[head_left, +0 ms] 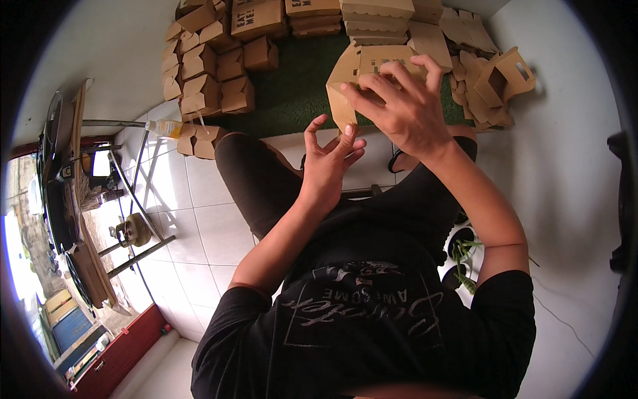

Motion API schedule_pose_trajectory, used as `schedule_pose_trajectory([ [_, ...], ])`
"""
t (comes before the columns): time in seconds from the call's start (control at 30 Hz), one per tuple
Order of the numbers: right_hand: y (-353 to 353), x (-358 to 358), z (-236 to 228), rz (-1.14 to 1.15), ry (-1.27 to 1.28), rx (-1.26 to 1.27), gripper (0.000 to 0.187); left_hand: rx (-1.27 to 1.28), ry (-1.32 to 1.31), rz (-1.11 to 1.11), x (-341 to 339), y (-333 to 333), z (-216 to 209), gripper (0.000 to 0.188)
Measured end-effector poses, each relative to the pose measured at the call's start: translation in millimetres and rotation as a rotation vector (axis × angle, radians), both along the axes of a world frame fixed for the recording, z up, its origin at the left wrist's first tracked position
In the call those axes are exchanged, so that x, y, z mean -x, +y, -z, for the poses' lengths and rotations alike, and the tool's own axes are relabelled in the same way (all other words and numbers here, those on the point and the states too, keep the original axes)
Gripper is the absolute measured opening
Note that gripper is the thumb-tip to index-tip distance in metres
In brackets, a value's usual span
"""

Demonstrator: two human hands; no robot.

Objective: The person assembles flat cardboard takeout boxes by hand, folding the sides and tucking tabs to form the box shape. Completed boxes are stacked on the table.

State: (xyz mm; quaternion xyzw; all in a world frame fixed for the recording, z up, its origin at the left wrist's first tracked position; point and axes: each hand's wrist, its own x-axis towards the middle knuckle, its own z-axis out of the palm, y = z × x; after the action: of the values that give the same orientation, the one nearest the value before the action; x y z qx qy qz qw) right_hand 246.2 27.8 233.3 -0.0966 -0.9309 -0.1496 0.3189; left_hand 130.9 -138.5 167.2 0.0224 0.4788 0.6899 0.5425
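A partly folded brown cardboard box (344, 72) with a printed panel stands in front of me, at the near edge of the green mat. My left hand (329, 159) is at its lower corner, thumb and fingertips closed on the pointed flap, with one finger raised. Above the box, my right hand (407, 110) has its fingers spread and bent. One fingertip touches the box's side panel, and the right thumb is hidden behind the hand.
Folded small boxes (201, 61) are stacked at the far left of the green mat (286, 80). Larger boxes (377, 20) stand behind the work. Handled cardboard carriers (502, 80) pile up at the right. A bottle (163, 128) lies at the left, near a metal rack (136, 179).
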Motion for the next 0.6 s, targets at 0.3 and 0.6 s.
schedule_pose_trajectory([
  [0.3,2,0,4,-0.021,0.020,-0.014,0.021,-0.371,0.330,0.031,6,-14,-6,0.047],
  [0.6,5,-3,1,-0.086,0.035,-0.036,0.021,-0.168,0.791,0.020,15,-19,-9,0.032],
])
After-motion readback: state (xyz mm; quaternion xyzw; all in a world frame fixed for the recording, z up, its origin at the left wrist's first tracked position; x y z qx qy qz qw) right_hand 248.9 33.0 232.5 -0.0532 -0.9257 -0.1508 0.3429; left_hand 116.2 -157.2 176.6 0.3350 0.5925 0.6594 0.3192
